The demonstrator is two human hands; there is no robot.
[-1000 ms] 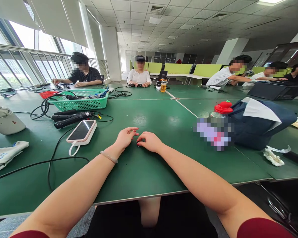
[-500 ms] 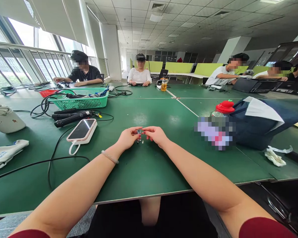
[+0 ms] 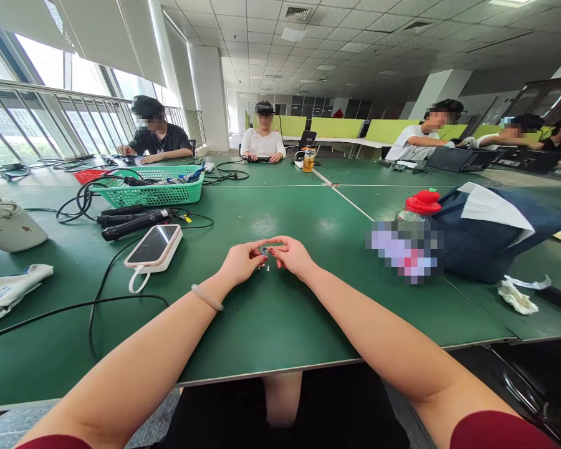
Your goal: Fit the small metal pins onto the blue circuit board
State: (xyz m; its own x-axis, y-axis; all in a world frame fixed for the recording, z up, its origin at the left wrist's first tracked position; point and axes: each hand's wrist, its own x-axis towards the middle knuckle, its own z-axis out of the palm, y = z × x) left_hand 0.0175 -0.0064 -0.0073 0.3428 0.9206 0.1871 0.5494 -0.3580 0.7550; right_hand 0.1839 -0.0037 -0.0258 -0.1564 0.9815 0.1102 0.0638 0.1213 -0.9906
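A small blue-grey piece that looks like a circuit board (image 3: 264, 251) is held up just above the green table (image 3: 271, 324). My left hand (image 3: 240, 262) pinches it from the left between thumb and fingers. From the right, my right hand (image 3: 293, 257) has its thumb and fingers closed on the same piece's edge; the fingertips of both hands nearly meet above it. Tiny white bits (image 3: 268, 268) lie on the tabletop beneath the fingers. Fine detail of the piece is too small to make out.
To the left are a power bank or phone with a strap (image 3: 154, 246), black handheld tools (image 3: 138, 222), a green basket (image 3: 154, 194) and loose cables. A red-capped bottle (image 3: 422, 202) and dark blue bag (image 3: 490, 234) stand right. Several people sit around the table.
The small piece has turned between my fingers and moved slightly right. My right fingertips have come closer over it. Across the table, people at left and right have shifted their arms.
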